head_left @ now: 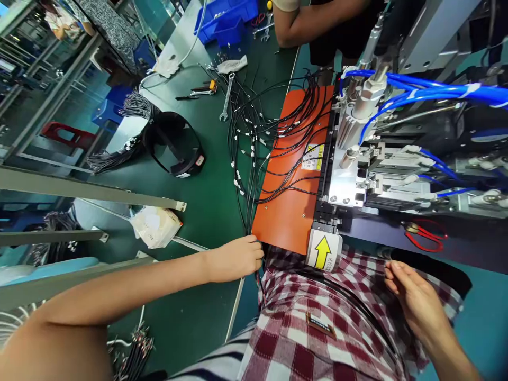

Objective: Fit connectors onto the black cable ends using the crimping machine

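Note:
My left hand (pixel 238 257) is closed in a fist at the near corner of an orange plate, around a bundle of thin black cables (pixel 248 211) with white tags. Coloured wire ends show just below that fist. Over my lap, my right hand (pixel 415 296) has thumb and fingers pressed together; what they hold, if anything, is too small to make out. The orange plate (pixel 283 225) lies in front of a machine (pixel 349 174) with metal cylinders and blue air hoses. Several cables cross the plate to the machine's edge. A yellow arrow label (pixel 323 251) marks its near end.
On the green table (pixel 210 206) lie a wrench (pixel 227 98), a black round holder (pixel 174 143), a wrapped packet (pixel 155 226) and blue bins (pixel 230 29). Red-handled pliers (pixel 426 235) lie at the right. A co-worker's arm (pixel 317 21) rests across the table. Metal rails (pixel 91 190) jut from the left.

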{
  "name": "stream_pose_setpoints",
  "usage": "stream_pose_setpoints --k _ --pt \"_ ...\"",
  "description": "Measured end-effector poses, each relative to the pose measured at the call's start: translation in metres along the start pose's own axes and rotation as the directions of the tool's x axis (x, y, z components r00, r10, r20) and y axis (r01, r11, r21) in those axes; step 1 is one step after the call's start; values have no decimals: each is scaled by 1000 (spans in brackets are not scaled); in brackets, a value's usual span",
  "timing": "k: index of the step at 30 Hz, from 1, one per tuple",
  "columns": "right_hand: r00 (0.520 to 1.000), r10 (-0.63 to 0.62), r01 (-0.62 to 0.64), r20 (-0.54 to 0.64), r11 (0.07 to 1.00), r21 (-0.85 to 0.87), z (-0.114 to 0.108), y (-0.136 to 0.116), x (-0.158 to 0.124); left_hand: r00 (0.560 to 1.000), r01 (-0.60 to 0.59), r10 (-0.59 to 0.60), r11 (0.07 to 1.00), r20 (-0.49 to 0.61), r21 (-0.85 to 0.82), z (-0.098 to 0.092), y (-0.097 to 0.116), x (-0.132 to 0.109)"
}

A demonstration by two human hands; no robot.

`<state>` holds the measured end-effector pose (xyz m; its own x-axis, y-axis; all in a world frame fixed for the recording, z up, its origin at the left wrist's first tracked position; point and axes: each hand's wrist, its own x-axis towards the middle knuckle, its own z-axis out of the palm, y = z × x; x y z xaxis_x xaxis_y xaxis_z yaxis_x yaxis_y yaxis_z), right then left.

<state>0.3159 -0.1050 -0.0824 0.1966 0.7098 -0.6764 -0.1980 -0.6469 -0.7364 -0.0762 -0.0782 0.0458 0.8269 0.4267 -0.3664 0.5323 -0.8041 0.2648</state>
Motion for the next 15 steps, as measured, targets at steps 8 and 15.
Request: stream_pose_setpoints --k 8,15 --pt "978 -108 161 179 934 -319 0 -26 -30 989 62 -119 885 -94 -462 -49 -15 2" --pt "830 -313 482 462 819 -312 63 -76 -78 877 4 -172 937 -448 -350 -46 -6 25"
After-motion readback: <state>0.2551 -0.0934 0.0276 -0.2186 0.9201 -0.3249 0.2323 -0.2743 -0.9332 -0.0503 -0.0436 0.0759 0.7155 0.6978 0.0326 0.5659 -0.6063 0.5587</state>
